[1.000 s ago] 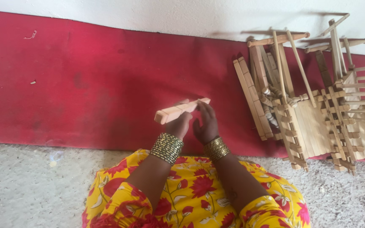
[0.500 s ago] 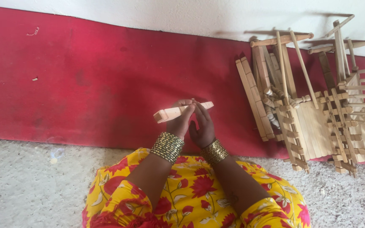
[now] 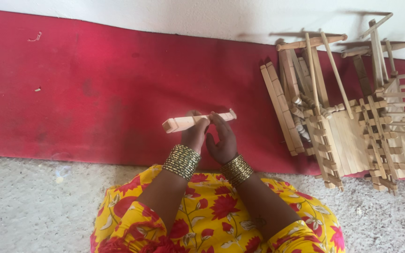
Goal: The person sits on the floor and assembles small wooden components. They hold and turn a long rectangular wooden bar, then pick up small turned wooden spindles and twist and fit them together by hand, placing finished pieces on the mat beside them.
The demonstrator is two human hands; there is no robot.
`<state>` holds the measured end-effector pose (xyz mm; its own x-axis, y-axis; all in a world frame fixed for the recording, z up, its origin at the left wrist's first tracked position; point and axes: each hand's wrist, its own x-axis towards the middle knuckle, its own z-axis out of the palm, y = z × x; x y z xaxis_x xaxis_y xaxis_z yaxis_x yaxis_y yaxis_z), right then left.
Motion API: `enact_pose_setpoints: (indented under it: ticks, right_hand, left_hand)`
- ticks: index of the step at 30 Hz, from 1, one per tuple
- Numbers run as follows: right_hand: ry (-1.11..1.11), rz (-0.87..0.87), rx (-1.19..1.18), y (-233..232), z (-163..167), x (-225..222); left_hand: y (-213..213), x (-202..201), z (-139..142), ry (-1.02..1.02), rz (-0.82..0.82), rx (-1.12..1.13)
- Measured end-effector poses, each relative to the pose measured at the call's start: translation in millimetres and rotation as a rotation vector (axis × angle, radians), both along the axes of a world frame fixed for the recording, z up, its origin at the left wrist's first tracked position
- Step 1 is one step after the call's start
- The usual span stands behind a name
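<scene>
Seen from above, both hands meet over a red mat point(image 3: 94, 93) and hold a pale carved wooden piece point(image 3: 198, 121) between them. The piece is long and slim, lying almost level, its squared end pointing left and its thinner, notched end pointing right. The left hand point(image 3: 195, 135) closes round the middle of it from below, fingers curled over the wood. The right hand point(image 3: 222, 140) sits just beside it, its fingers reaching up to touch the piece near the right end; its palm looks partly open, so the grip there is light. Each wrist wears a stack of gold bangles point(image 3: 182, 161). Beneath the forearms a yellow garment with red flowers point(image 3: 202, 220) covers the lap.

Well to the right, a pile of small wooden frames and slats point(image 3: 348, 103) lies partly on the mat and partly on a speckled grey floor point(image 3: 33, 201). Some are ladder-like panels, others loose sticks leaning across each other. A pale wall point(image 3: 165, 14) runs along the mat's far edge.
</scene>
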<state>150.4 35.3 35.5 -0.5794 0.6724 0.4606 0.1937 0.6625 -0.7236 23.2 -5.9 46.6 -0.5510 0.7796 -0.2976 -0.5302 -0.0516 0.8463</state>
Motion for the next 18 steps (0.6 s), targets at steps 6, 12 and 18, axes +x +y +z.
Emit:
enact_pose_setpoints:
  ticks: [6,12,18]
  right_hand:
    - [-0.187,-0.323,0.036,54,-14,19]
    - [-0.368,-0.213,0.101,84,-34,29]
    - [-0.404,-0.317,0.025,84,-29,20]
  left_hand:
    - [3,2,4,0.116,0.03,-0.059]
    - [7,7,2,0.388,0.0,-0.058]
    - [9,8,1,0.188,-0.012,-0.012]
